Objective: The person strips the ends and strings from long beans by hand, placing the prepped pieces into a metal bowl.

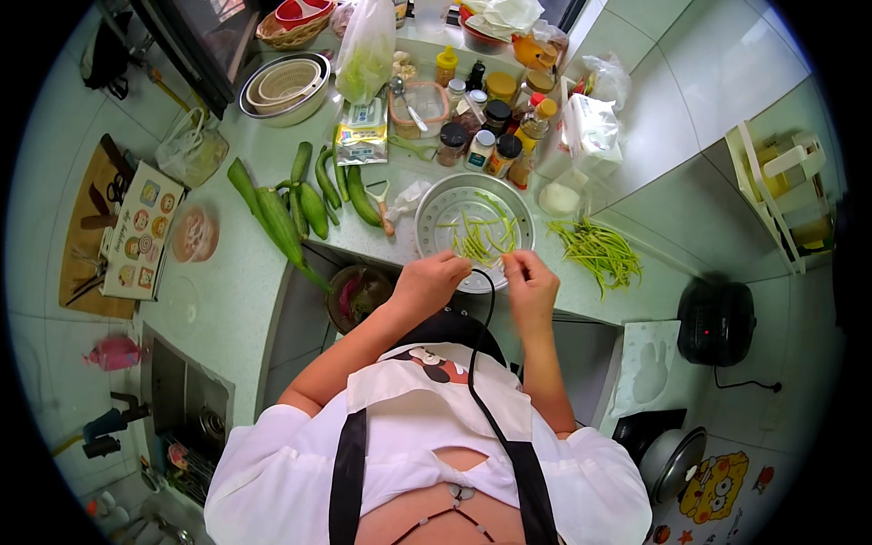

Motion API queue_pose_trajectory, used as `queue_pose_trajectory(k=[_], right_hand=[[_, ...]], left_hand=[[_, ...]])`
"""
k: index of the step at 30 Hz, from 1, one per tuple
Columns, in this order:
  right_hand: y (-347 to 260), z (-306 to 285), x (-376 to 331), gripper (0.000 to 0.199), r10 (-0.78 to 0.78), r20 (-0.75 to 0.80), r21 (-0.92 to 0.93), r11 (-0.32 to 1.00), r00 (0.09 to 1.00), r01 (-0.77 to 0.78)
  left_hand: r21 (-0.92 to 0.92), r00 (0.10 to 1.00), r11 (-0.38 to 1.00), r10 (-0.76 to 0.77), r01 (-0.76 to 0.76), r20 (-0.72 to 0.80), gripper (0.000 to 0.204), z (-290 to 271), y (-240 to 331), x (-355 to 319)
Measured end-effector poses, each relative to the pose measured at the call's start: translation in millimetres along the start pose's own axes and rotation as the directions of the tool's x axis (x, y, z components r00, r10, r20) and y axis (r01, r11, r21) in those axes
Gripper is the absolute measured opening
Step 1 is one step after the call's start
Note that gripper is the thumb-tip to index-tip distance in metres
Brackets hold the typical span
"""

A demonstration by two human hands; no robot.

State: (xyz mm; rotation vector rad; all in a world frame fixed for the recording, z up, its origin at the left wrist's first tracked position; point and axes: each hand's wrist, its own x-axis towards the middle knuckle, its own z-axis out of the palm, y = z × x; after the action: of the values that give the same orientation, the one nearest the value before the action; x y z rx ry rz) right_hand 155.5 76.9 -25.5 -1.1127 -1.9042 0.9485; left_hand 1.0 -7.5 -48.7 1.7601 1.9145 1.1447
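My left hand [431, 280] and my right hand [531, 285] are raised side by side at the near rim of a round metal basin [433, 204]. The fingertips of both are pinched together; whatever they hold is too small to make out. Short cut lengths of thin green stalks, perhaps beans, [479, 241] lie in the basin. To its right, a loose pile of long, thin green stalks [599, 254] rests on the counter. A peeler with a wooden handle [387, 225] lies left of the basin, beside crumpled white plastic [409, 198].
Long green gourds [280, 222] and a cucumber-like vegetable [362, 198] lie on the left counter. Seasoning jars [481, 148] crowd behind the basin. Below the counter edge, a bowl of scraps [350, 309] stands near my left forearm. A black cable [486, 313] hangs down my front.
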Motion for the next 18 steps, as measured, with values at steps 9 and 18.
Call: queue_pose_trajectory(k=[9,18], right_hand=[[56.0,1.5,28.8,0.017,0.157,0.018,0.012,0.988,0.987,-0.157],[82.2,25.3,48.1,0.023,0.079,0.115,-0.245,0.968,0.99,-0.049]], left_hand=[[0.17,0.947,0.932,-0.309,0.32,-0.088,0.015,-18.3,-74.9,-69.5],[0.38,0.741,0.647,-0.644,0.661,-0.19,0.026,-21.1,-140.6,-139.9]])
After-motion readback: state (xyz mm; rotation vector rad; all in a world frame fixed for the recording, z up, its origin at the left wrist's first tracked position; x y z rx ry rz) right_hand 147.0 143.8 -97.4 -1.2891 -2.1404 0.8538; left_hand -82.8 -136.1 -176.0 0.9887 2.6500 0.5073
